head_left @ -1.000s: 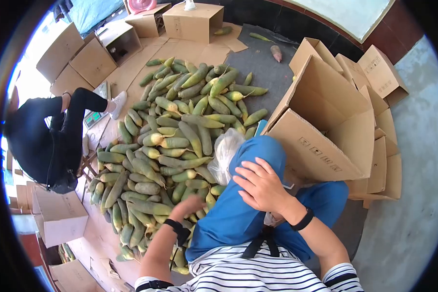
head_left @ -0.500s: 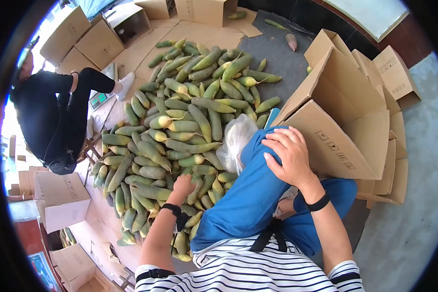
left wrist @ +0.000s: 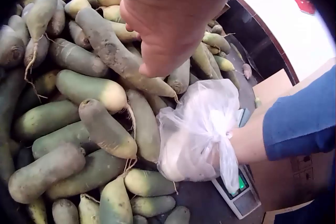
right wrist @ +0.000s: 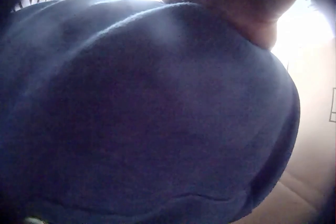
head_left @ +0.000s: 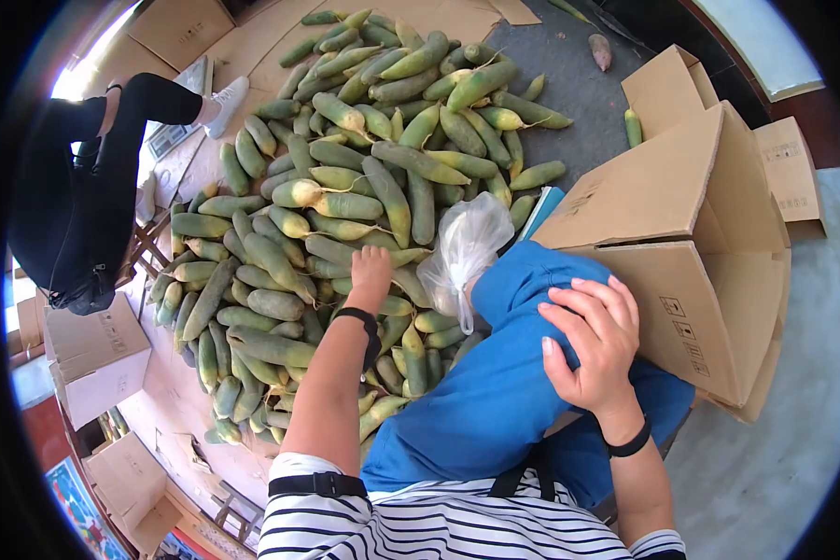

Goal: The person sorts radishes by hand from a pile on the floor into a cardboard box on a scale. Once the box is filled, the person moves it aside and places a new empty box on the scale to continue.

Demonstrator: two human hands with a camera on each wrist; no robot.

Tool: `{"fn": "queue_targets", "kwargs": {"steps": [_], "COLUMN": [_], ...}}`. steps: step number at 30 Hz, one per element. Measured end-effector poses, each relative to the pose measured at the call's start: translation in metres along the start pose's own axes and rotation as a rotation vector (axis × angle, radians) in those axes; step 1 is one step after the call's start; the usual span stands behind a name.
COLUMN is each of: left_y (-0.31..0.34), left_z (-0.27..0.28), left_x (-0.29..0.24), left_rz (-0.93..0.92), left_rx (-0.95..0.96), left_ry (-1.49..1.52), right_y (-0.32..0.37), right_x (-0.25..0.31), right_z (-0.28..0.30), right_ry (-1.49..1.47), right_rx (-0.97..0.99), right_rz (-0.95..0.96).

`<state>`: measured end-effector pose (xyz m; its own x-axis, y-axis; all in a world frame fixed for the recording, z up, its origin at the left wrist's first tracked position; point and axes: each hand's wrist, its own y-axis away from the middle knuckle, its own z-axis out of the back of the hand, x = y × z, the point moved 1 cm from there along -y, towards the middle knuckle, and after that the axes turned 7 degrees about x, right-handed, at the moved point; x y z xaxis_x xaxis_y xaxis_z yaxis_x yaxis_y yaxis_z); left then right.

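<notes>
In the head view, a large heap of green radishes (head_left: 280,345) spreads across the floor. My left hand (head_left: 371,273) lies over a long green radish (left wrist: 107,45) near the middle of the heap. Its fingers curl down over the radish's side, and most fingertips are hidden. In the left wrist view, a tied clear plastic bag (left wrist: 184,134) covers a foot beside the heap. My right hand (head_left: 593,345) rests on the blue-trousered knee (head_left: 523,280), fingers spread. The right wrist view is mostly filled by the blue trouser cloth (right wrist: 147,113).
A large open cardboard box (head_left: 625,187) stands right of the knee, with more boxes (head_left: 784,173) behind. A scale (left wrist: 236,198) with a green display sits by the bagged foot. Another person (head_left: 75,205) in black sits left of the heap. One pinkish radish (head_left: 600,52) lies apart.
My left hand has moved forward over the heap to the long green radish. The right hand stays on the knee. The head view has shifted, bringing the heap and box closer.
</notes>
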<state>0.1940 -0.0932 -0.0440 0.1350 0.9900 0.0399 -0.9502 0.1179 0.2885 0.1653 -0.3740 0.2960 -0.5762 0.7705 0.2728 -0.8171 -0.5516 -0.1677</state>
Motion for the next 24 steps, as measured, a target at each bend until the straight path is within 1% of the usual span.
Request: {"fn": "queue_targets", "kwargs": {"steps": [2, 4, 6, 7, 9, 10, 12, 14, 16, 18, 20, 22, 24], "left_y": [-0.001, -0.008, -0.009, -0.005, 0.009, 0.019, 0.046, 0.066, 0.080, 0.086, 0.090, 0.092, 0.087], "left_z": [0.002, -0.005, -0.006, -0.010, -0.015, -0.009, 0.017, 0.035, 0.055, 0.097, 0.198, 0.287, 0.355], "left_x": [0.003, 0.005, 0.003, 0.004, 0.006, 0.005, 0.004, 0.006, 0.012, -0.001, -0.028, -0.059, -0.092], "left_rz": [0.021, 0.024, 0.052, 0.050, 0.009, 0.003, 0.110, 0.205, 0.135, 0.165, 0.000, -0.219, -0.559], "left_rx": [0.113, 0.121, 0.187, 0.187, 0.126, 0.120, -0.067, -0.235, -0.323, -0.354, -0.503, -0.708, -0.893], "left_ry": [-0.017, -0.054, -0.078, -0.081, 0.029, 0.020, 0.377, 0.630, 0.873, 1.374, 1.401, 1.474, 1.435], "right_y": [-0.001, -0.002, -0.003, -0.003, -0.002, -0.002, -0.001, 0.000, 0.003, 0.007, 0.011, 0.013, 0.016], "right_x": [-0.001, -0.002, -0.004, -0.004, -0.005, -0.005, -0.005, -0.005, -0.007, -0.009, -0.008, -0.006, -0.006], "right_z": [0.000, -0.001, -0.001, -0.001, -0.001, 0.000, 0.000, 0.002, 0.003, 0.001, -0.002, -0.004, -0.005], "right_ry": [0.003, -0.003, -0.005, -0.007, -0.024, -0.024, -0.045, -0.065, -0.089, -0.129, -0.159, -0.161, -0.168], "right_rx": [0.012, 0.017, 0.017, 0.015, 0.012, 0.002, -0.014, -0.025, -0.045, -0.078, -0.117, -0.154, -0.194], "right_rz": [-0.008, -0.017, -0.018, -0.021, -0.027, -0.034, -0.028, -0.031, -0.022, -0.011, 0.001, 0.000, 0.040]}}
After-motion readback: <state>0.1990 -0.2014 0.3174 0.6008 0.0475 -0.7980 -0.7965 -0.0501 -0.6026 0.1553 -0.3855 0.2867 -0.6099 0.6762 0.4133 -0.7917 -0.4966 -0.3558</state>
